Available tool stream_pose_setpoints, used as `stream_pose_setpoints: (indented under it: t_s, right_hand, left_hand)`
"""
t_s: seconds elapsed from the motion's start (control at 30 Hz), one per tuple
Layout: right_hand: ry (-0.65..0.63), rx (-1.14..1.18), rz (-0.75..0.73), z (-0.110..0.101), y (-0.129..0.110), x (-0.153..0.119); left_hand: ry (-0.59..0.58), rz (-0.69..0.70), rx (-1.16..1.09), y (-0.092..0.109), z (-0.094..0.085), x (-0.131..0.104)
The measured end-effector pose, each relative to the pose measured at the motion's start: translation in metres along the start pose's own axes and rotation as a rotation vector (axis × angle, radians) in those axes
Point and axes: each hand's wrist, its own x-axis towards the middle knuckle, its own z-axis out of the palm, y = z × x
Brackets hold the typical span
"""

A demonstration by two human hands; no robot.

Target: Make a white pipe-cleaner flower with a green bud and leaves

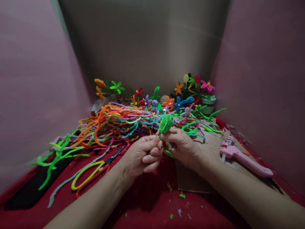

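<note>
A green fuzzy bud (pixel 166 123) stands upright at the centre, in front of the pile of pipe cleaners (pixel 124 119). Just under it, my left hand (pixel 145 154) pinches its stem between thumb and fingers, the other fingers curled. My right hand (pixel 182 144) closes on the base of the bud from the right, fingertips meeting those of my left hand. Most of the stem is hidden by the fingers.
Yellow-and-orange scissors (pixel 88 175) lie at left near green pipe cleaners (pixel 57 159) on a black object (pixel 35 187). A pink glue gun (pixel 247 159) rests on a brown board (pixel 197 181) at right. Fuzzy flowers (pixel 179 104) and a striped pot (pixel 208 105) stand behind.
</note>
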Motion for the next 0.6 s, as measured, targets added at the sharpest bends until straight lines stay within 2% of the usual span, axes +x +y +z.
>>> stream_pose_setpoints:
  t_s: [0.07, 0.1, 0.17, 0.3, 0.4, 0.47, 0.6]
  right_hand:
    - [-0.014, 0.003, -0.010, -0.002, 0.001, -0.001]
    - [0.004, 0.009, -0.027, -0.004, 0.002, -0.001]
    - [0.060, 0.020, -0.067, -0.005, 0.005, 0.000]
    - [0.165, 0.010, -0.088, -0.007, 0.011, 0.002]
    - [0.230, -0.012, -0.116, -0.008, 0.014, 0.003]
    - [0.250, -0.037, -0.122, -0.007, 0.015, 0.002]
    - [0.230, -0.088, -0.109, -0.003, 0.012, 0.000]
  left_hand:
    - [-0.042, -0.024, 0.006, -0.001, -0.001, 0.000]
    - [-0.016, -0.022, 0.076, -0.001, -0.001, 0.000]
    - [0.114, 0.035, 0.361, 0.001, 0.001, 0.000]
    - [0.418, 0.379, 1.160, -0.002, 0.001, 0.000]
    - [0.485, 0.623, 1.533, -0.008, -0.004, 0.002]
    - [0.480, 0.676, 1.613, -0.011, -0.007, 0.002]
    - [0.476, 0.569, 1.461, -0.009, -0.007, 0.001]
